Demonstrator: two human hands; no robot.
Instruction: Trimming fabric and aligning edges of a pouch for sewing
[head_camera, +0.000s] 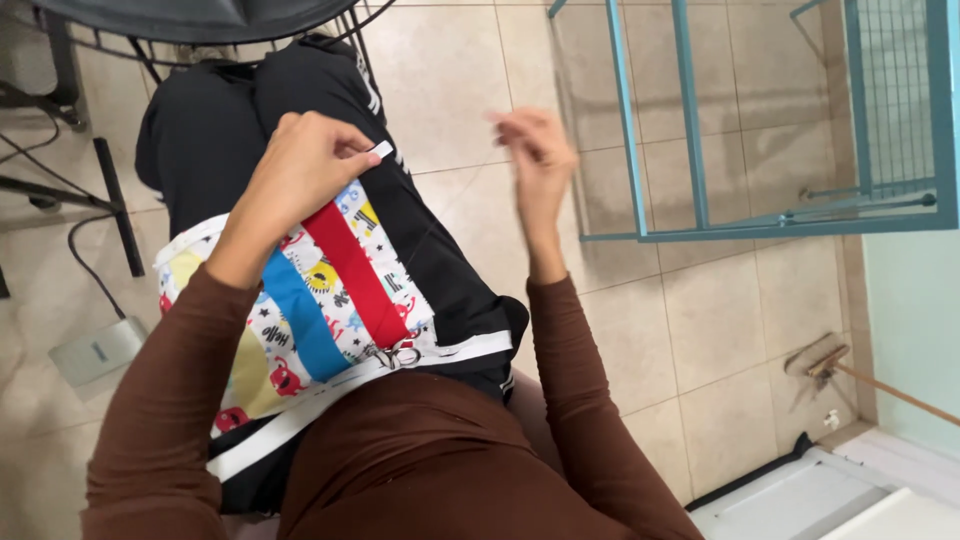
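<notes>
Fingers of left hand pinch white strap end on patterned fabric piece; right hand raised beside, fingers curled, grip unclear.

Open tiled floor lies between the lap and the teal metal rack; the rack blocks the right side.

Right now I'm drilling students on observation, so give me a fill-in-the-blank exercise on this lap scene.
1. The left hand rests on a printed cloth lying on the person's ____.
2. Next to the blue strap on the cloth runs a ____ strap.
3. The right hand is raised over the ____ floor.
4. The metal frame at upper right is painted ____.

Missing words: lap; red; tiled; blue
</notes>
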